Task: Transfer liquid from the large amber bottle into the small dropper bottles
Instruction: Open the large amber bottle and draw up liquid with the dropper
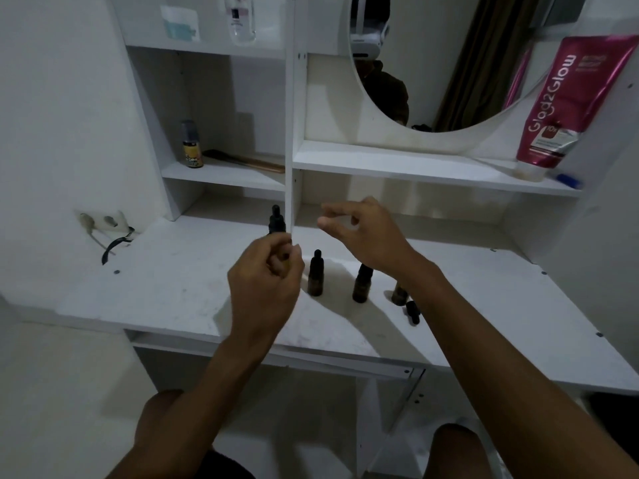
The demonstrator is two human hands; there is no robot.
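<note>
Gripping a small, black-capped amber dropper bottle (276, 223), the left hand (264, 281) is clenched; the right hand (359, 233) hovers released.

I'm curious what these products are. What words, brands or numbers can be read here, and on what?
"Glad2Glow": along the pink tube, right shelf.
"10x", seemingly: on a dark badge on the same tube; its other print is blurred.
On the yellow-labelled bottle, left shelf: too blurred to read.
On the clear bottle and the pale packet, top shelf: too blurred to read.
On the dropper bottle gripped by the left hand: no text visible.
</note>
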